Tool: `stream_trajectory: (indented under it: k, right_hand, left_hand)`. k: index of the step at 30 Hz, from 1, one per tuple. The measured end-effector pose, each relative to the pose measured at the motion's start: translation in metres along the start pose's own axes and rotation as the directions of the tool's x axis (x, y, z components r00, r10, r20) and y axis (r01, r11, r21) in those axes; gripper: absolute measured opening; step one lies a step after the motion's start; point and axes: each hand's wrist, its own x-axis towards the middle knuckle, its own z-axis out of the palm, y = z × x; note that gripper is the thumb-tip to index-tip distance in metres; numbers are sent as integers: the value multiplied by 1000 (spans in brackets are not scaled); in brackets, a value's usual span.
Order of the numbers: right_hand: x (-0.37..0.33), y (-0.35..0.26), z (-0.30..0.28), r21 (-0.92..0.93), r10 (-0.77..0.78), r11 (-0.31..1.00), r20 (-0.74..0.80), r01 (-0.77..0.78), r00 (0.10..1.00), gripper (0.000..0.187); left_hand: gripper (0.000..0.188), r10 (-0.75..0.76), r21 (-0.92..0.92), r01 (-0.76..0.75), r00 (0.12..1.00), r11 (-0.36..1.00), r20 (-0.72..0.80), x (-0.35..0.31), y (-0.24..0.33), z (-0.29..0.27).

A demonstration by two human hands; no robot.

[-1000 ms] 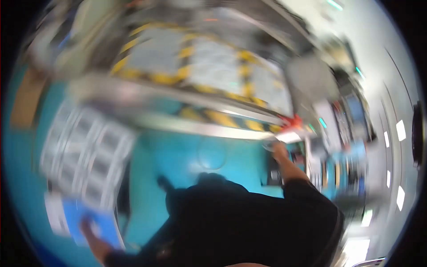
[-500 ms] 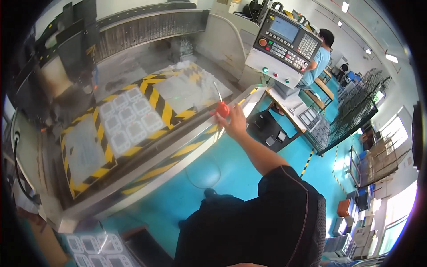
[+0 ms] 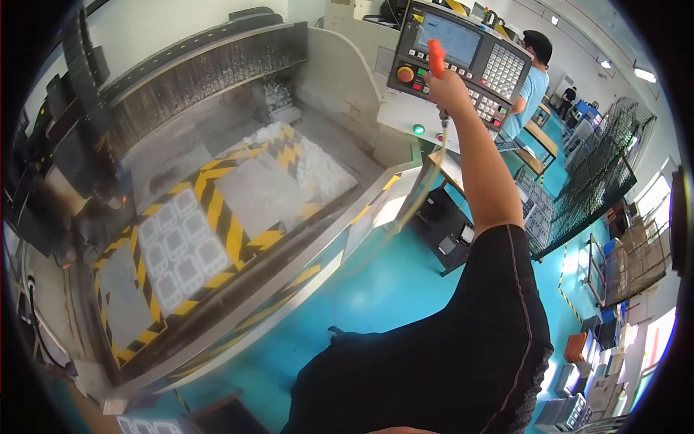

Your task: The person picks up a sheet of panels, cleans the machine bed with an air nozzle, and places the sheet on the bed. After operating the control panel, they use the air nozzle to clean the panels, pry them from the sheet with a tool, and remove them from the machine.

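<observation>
Nearest, teal floor (image 3: 318, 307) spreads beyond the person's dark shirt (image 3: 426, 362), and several white frames (image 3: 148, 425) show at the lower left edge. A long metal rail (image 3: 253, 304) with yellow stripes stands between the person and the sunken bed (image 3: 163, 155) of a large machine. In that bed lie flat panels edged with black-and-yellow tape (image 3: 230, 224); one carries nine white frames (image 3: 173, 249) in rows of three, and a pale, crumbly heap (image 3: 318, 177) covers the far right part.

The right hand (image 3: 450, 94) is raised beyond the rail, fingers closed around a red air gun (image 3: 435, 58). A thin hose (image 3: 423, 202) drops from its lower end. The gun and hand hide part of a control panel (image 3: 499, 65) behind them; whether they touch it I cannot tell. The left hand is out of view, so its state cannot be told.

To the right, a low black stand (image 3: 436, 226) holds small flat pieces (image 3: 463, 233). Farther off are a dark mesh rack (image 3: 593, 188) and a co-worker (image 3: 533, 90) in light blue.
</observation>
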Motion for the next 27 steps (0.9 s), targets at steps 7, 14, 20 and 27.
stream_trajectory:
  k: [7, 14, 20, 27]
  right_hand:
    - [43, 3, 22, -468, -189, 870, -18, 159, 982, 39]
    - [66, 5, 23, -507, -238, 842, -38, 187, 970, 40]
    - [11, -10, 49, -243, -161, 953, 105, 183, 981, 42]
    - [-186, 118, 199, 96, -497, 864, 326, 494, 805, 45]
  left_hand:
    - [13, -254, 23, 260, 912, 965, 321, -24, -93, 29]
    - [18, -370, 199, 313, 824, 929, 429, -24, -119, 81]
    - [22, -398, 316, 252, 694, 915, 600, 7, -123, 122]
    - [15, -270, 300, -29, 360, 953, 893, -62, -40, 279]
